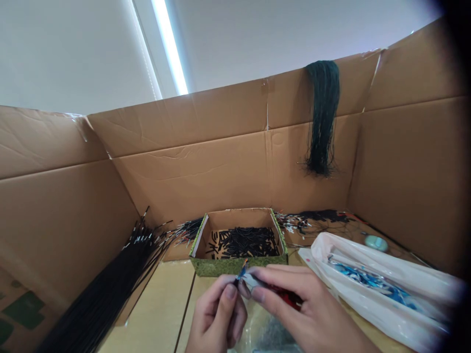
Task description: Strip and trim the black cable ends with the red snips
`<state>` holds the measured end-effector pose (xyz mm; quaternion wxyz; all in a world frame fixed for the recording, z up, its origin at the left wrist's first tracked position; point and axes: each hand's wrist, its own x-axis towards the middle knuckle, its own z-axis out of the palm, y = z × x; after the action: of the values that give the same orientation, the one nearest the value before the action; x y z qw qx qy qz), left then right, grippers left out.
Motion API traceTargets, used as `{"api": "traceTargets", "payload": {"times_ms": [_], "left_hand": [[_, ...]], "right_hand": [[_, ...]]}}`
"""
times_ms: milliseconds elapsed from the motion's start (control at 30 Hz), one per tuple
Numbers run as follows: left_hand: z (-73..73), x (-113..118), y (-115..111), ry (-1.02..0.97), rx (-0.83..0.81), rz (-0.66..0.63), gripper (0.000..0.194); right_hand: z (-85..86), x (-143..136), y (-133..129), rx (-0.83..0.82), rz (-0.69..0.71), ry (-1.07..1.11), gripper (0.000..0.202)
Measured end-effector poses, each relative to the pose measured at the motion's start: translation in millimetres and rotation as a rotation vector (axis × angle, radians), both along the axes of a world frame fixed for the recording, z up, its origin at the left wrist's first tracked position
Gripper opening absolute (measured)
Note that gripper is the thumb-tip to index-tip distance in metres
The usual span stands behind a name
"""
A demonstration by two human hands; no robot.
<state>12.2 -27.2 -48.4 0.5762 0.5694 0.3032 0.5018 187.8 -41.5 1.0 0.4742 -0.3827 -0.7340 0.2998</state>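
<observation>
My left hand [222, 311] is closed in a pinch, thumb against forefinger, on a thin dark cable with a blue and orange end [243, 268] that sticks up between the fingertips. Right beside it, my right hand [290, 299] is closed too. A red-handled tool [289, 296] lies in its palm, mostly hidden by the fingers; its kind I cannot make out. Something pale grey [251, 279] shows between the right fingertips and meets the cable's end. Just beyond both hands stands a green-edged cardboard box [235, 267] holding many short black tubes [250, 241].
A long bundle of black cables [106, 289] lies on the left. To the right sits a white plastic bag [368, 304] with blue scraps. Dark green strands [324, 117] hang over the cardboard wall [206, 171]. Behind the bag is a pale green rounded object [376, 243].
</observation>
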Motion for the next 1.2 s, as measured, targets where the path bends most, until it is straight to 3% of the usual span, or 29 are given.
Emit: {"api": "traceTargets", "payload": {"times_ms": [200, 400, 600, 733, 833, 1067, 1200], "left_hand": [[3.0, 1, -2, 0.021, 0.017, 0.009, 0.046], [2.2, -1, -1, 0.018, 0.008, -0.022, 0.046], [-0.6, 3, -1, 0.009, -0.045, -0.09, 0.047], [-6.4, 7, -2, -0.03, -0.117, -0.208, 0.045], [-7.3, 7, -2, -0.085, -0.156, -0.223, 0.042], [-9.9, 3, -1, -0.107, -0.162, -0.195, 0.042], [-4.3, 3, -3, -0.105, -0.18, -0.234, 0.041]], "right_hand": [[-0.1, 1, -3, -0.018, 0.008, -0.02, 0.026], [-4.0, 6, 0, -0.14, -0.087, 0.046, 0.023], [-7.4, -1, 10, -0.233, 0.068, 0.27, 0.024], [-9.1, -9, 8, -0.281, 0.129, 0.286, 0.026], [-7.0, -9, 8, -0.283, 0.168, 0.301, 0.028], [-7.7, -9, 11, -0.237, 0.125, 0.276, 0.026], [-9.8, -11, 11, -0.214, 0.059, 0.237, 0.024]]}}
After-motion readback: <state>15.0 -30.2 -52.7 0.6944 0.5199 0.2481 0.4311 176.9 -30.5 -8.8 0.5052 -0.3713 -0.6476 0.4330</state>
